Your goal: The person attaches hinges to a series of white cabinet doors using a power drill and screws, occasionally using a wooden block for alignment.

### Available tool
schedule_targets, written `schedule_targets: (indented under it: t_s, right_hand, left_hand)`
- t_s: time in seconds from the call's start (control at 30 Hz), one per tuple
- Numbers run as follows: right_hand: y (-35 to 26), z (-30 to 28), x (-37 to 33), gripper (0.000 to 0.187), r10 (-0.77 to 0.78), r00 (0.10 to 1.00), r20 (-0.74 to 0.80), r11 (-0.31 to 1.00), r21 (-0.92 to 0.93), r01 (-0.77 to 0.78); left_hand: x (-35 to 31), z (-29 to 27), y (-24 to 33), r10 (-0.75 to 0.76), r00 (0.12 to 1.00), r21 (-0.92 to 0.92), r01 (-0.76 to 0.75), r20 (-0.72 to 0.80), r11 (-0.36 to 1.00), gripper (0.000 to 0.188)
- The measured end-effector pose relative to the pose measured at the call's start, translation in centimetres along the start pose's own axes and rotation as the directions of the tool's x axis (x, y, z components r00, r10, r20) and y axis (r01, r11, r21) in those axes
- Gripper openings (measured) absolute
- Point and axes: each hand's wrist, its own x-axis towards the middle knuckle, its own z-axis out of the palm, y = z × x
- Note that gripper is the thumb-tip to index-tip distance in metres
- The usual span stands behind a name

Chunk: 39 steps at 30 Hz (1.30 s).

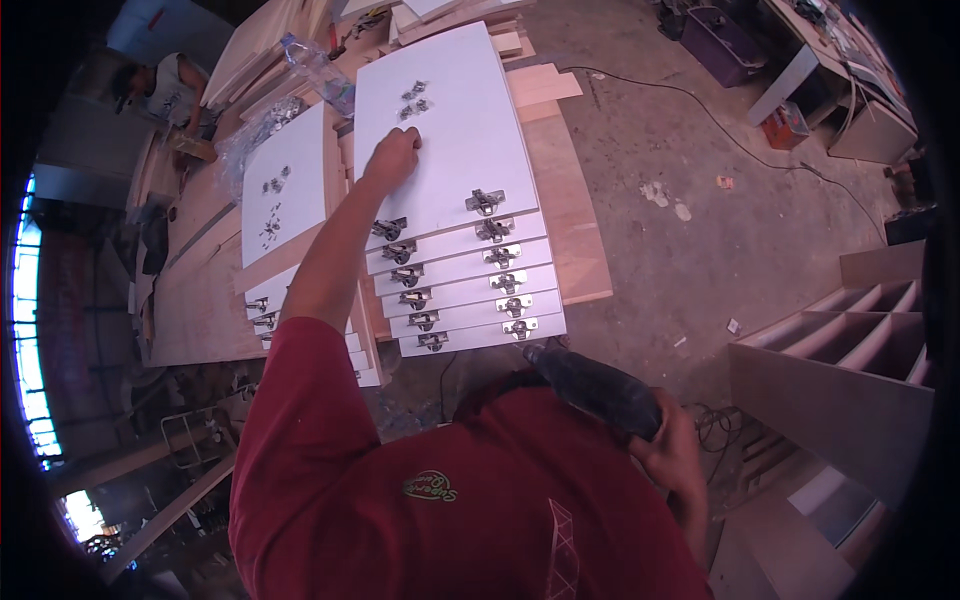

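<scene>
My left hand [395,155] is over the top white panel [450,150], its fingers drawn together in a pinch; whatever they hold is too small to make out. Just beyond it lies a small heap of metal hardware [413,100]. My right hand [670,445] grips a dark power drill [600,390] in front of my body, its tip pointing toward the panels' near edge. Below the top panel, several white panels are stacked in steps, and each visible edge carries metal cabinet hinges [486,202] at left and right.
A second white panel [290,190] with loose hinges and screws lies to the left, beside a clear plastic bag [250,145] and a plastic bottle [320,70]. A cable [700,110] crosses the floor. Wooden compartments [850,330] stand at right. Another person [175,95] is at far left.
</scene>
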Motion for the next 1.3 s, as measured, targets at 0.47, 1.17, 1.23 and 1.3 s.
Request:
schedule_targets:
  t_s: [0.47, 1.17, 1.23, 1.3]
  right_hand:
    - [0.2, -1.6, 1.1, 0.046, 0.033, 0.999, 0.042, 0.996, 0.077, -0.036]
    - [0.9, -1.3, -0.2, 0.045, -0.015, 1.000, 0.007, 1.000, 0.016, 0.015]
    - [0.8, -1.2, -0.2, 0.044, -0.004, 0.998, 0.061, 0.996, 0.091, -0.001]
    - [0.2, -1.3, -0.4, 0.044, 0.026, 0.996, 0.083, 0.995, 0.098, -0.034]
  left_hand:
    - [1.2, -0.5, -2.5, -0.241, 0.968, -0.501, 0.246, 0.076, 0.830, 0.013]
    - [-0.3, 0.9, 0.2, -0.101, 0.995, -0.111, 0.101, 0.006, 0.989, 0.020]
    - [-0.8, 0.6, -3.8, -0.126, 0.992, -0.077, 0.127, 0.012, 0.989, 0.023]
    - [-1.1, 0.0, -5.9, -0.141, 0.989, -0.050, 0.139, -0.041, 0.989, 0.026]
